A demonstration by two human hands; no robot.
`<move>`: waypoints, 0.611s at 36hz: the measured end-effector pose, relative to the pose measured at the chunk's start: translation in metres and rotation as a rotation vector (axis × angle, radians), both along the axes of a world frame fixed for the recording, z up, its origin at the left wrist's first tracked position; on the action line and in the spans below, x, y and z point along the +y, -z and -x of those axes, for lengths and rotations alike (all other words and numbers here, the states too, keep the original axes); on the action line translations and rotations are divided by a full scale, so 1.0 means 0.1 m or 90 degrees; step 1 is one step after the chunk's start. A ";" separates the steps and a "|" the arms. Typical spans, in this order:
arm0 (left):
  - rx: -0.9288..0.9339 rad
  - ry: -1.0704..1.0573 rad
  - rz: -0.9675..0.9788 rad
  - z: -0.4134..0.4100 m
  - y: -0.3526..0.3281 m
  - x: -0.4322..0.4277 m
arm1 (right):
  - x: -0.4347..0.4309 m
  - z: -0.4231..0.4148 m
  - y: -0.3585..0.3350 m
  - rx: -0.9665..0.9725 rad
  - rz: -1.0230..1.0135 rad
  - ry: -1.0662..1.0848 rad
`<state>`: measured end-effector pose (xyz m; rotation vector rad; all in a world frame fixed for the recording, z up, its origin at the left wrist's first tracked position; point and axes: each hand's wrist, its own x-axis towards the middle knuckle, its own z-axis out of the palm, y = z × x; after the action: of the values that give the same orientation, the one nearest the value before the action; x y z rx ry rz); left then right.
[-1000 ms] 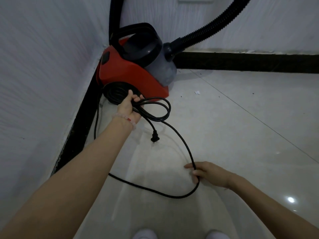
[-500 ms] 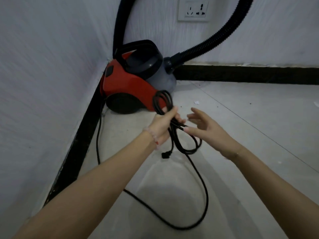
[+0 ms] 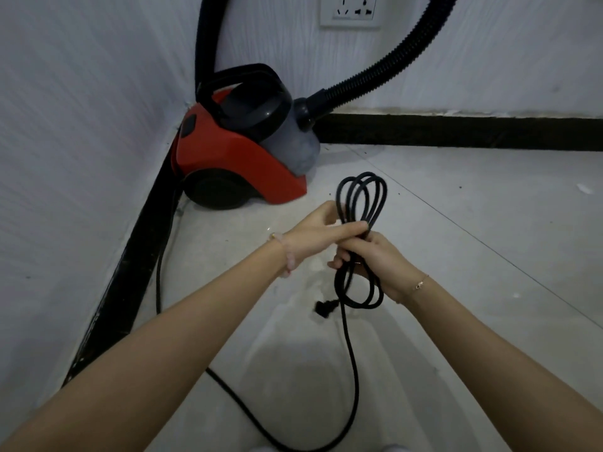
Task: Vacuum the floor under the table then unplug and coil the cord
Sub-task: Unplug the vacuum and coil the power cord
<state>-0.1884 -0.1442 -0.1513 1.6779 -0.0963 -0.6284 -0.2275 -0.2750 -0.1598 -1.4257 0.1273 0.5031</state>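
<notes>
Two hands meet over the floor (image 3: 456, 243), in front of one red and black vacuum (image 3: 235, 158) that stands in the corner where two white walls join. Between them they hold one black cord (image 3: 360, 203), gathered into loops (three, as far as the strands can be counted) that stand up above the fingers and hang below them. The left hand (image 3: 319, 236) has its grip clenched round the bundle from the left. The right hand (image 3: 375, 262) sits just under it, touching it, its grip also closed round the same strands. One plug (image 3: 323, 305) hangs at the lower end of the loops, well apart from the one socket (image 3: 350, 9) high on the far wall. A single loose strand drops from the bundle to the floor, curves left at the bottom edge of the view, and runs up beside the dark skirting (image 3: 130, 275) toward the vacuum. One ribbed hose (image 3: 391, 66) leaves the front of the vacuum and climbs to the upper right, and one smooth black tube (image 3: 204, 44) rises behind it. Each wrist wears one bracelet: beads (image 3: 288, 256) on the left, a thin chain (image 3: 419, 283) on the right.
</notes>
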 end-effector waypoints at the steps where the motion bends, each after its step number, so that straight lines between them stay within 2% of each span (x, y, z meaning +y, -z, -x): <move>1: 0.041 -0.005 0.040 -0.01 0.03 0.05 | -0.03 -0.01 0.01 0.011 -0.039 0.042; 4: 0.153 0.011 0.083 0.09 0.16 0.17 | -0.17 -0.06 0.03 0.041 -0.130 0.151; 8: 0.279 0.143 0.060 0.40 0.50 0.17 | -0.34 -0.16 0.03 0.072 -0.223 0.234; 11: 0.313 0.298 -0.005 0.62 0.65 0.07 | -0.43 -0.19 0.00 0.093 -0.296 0.273; 13: 0.314 0.344 -0.030 0.70 0.69 0.02 | -0.50 -0.20 -0.02 0.098 -0.327 0.297; 19: 0.292 0.314 -0.030 0.67 0.75 0.06 | -0.81 -0.24 -0.06 0.056 -0.239 0.331; 22: 0.277 0.297 -0.082 0.61 0.77 0.22 | -1.05 -0.29 -0.08 0.025 -0.199 0.380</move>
<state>-0.2497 -0.1219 -0.2281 1.6125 -0.1372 -1.3623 -0.1988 -0.3799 -0.1518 -1.0050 0.4696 0.0512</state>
